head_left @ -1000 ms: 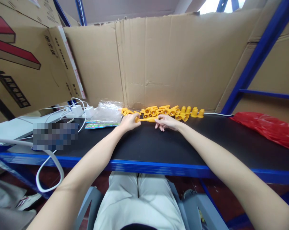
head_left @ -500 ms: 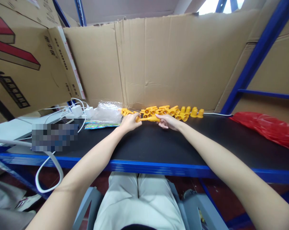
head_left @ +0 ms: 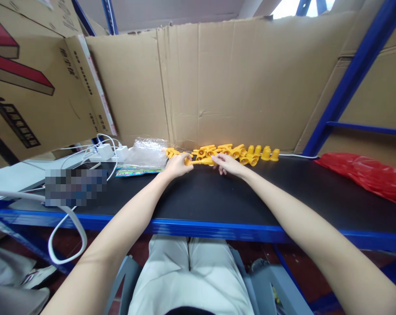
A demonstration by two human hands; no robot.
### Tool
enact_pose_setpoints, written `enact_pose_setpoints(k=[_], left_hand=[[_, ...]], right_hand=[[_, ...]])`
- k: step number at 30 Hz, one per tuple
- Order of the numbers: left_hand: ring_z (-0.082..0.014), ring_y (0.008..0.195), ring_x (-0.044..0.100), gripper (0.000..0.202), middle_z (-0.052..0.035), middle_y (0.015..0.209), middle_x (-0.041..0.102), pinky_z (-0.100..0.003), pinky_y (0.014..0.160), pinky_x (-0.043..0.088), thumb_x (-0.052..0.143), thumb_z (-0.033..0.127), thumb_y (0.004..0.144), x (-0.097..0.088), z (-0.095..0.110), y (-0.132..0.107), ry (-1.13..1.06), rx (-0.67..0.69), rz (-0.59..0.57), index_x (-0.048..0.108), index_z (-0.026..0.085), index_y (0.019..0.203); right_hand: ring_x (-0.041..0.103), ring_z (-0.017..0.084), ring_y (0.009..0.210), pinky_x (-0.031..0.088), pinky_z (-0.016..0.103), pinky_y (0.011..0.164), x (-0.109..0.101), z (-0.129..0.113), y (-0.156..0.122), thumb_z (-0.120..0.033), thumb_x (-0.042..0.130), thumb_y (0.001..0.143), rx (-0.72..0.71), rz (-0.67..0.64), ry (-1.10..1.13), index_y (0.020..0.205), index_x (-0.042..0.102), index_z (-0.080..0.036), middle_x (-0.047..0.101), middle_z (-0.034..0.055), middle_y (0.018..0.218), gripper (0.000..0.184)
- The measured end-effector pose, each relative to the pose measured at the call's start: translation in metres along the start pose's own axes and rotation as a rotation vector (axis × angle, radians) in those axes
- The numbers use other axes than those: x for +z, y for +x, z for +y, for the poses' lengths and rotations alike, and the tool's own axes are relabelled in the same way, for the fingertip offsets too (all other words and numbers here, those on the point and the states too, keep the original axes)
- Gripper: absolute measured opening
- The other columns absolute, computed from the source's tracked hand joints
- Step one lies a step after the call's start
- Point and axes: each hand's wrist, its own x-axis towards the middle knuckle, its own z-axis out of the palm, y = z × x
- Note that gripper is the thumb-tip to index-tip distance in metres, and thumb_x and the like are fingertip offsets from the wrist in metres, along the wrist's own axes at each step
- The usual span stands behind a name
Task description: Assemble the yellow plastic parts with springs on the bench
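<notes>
A long yellow plastic piece (head_left: 200, 162) lies between my hands at the back of the black table (head_left: 217, 197). My left hand (head_left: 176, 165) is closed round its left end. My right hand (head_left: 227, 164) pinches its right end with the fingertips. Just behind them a row of several yellow plastic parts (head_left: 240, 152) lies against the cardboard wall (head_left: 231, 83). A few more yellow parts (head_left: 171, 152) sit left of my left hand.
A crumpled clear plastic bag (head_left: 147, 153) rests on a colourful printed packet (head_left: 132, 171) at the left. White chargers and cables (head_left: 109, 152) lie further left. A red plastic bag (head_left: 368, 175) is at the right. Blue shelf posts (head_left: 352, 78) frame the table.
Both hands with the yellow piece have shifted slightly back toward the row of parts. My right hand's fingers have moved along its right end.
</notes>
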Motion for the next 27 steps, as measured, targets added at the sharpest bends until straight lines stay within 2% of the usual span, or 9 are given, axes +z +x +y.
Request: enact_pose_setpoints(k=[3, 5, 10, 16, 21, 27], left_hand=[[-0.017, 0.067, 0.058, 0.03, -0.0022, 0.069, 0.064, -0.027, 0.064, 0.041, 0.059, 0.029, 0.069, -0.001, -0.003, 0.001, -0.006, 0.008, 0.001, 0.064, 0.019, 0.096], [-0.0168, 0.067, 0.057, 0.029, -0.0019, 0.068, 0.064, -0.026, 0.064, 0.041, 0.059, 0.029, 0.069, -0.001, -0.004, 0.001, -0.015, 0.016, -0.002, 0.064, 0.019, 0.095], [-0.0165, 0.066, 0.057, 0.03, -0.0024, 0.07, 0.064, -0.026, 0.064, 0.041, 0.059, 0.029, 0.068, -0.001, -0.002, 0.0, -0.03, 0.026, 0.008, 0.065, 0.019, 0.095], [-0.0158, 0.066, 0.056, 0.029, -0.0021, 0.07, 0.064, -0.026, 0.063, 0.041, 0.059, 0.029, 0.068, -0.002, 0.0, -0.001, -0.028, 0.033, 0.004, 0.065, 0.019, 0.094], [-0.0152, 0.063, 0.055, 0.025, -0.0013, 0.068, 0.063, -0.025, 0.061, 0.039, 0.058, 0.028, 0.069, -0.001, 0.0, -0.001, -0.027, 0.063, 0.02, 0.064, 0.019, 0.092], [-0.0154, 0.062, 0.055, 0.024, -0.0005, 0.067, 0.062, -0.025, 0.06, 0.038, 0.057, 0.029, 0.07, -0.002, 0.003, -0.003, 0.023, 0.081, 0.044, 0.063, 0.021, 0.092]], right_hand=[[0.059, 0.013, 0.067, 0.051, 0.03, 0.066, -0.004, 0.005, 0.0, -0.041, 0.067, 0.077, -0.172, 0.056, -0.17, 0.11, 0.051, -0.017, 0.061, 0.0078, 0.101, 0.044], [0.06, 0.018, 0.081, 0.05, 0.036, 0.077, -0.006, 0.006, 0.0, -0.038, 0.07, 0.073, -0.265, 0.066, -0.25, 0.112, 0.051, -0.017, 0.06, 0.0089, 0.105, 0.048], [0.056, 0.025, 0.1, 0.043, 0.044, 0.092, -0.004, 0.003, 0.001, -0.036, 0.066, 0.077, -0.426, 0.103, -0.385, 0.107, 0.056, -0.019, 0.06, 0.011, 0.11, 0.036], [0.058, 0.024, 0.094, 0.043, 0.042, 0.088, -0.002, 0.002, 0.0, -0.036, 0.059, 0.082, -0.505, 0.11, -0.469, 0.106, 0.061, -0.017, 0.063, 0.0116, 0.105, 0.031], [0.057, 0.022, 0.085, 0.043, 0.037, 0.081, -0.004, -0.001, 0.0, -0.037, 0.06, 0.081, -0.477, 0.096, -0.51, 0.103, 0.063, -0.018, 0.065, 0.0094, 0.098, 0.029], [0.054, 0.017, 0.072, 0.041, 0.031, 0.071, -0.007, -0.009, -0.003, -0.037, 0.063, 0.077, -0.43, 0.083, -0.456, 0.098, 0.065, -0.016, 0.065, 0.008, 0.09, 0.029]])
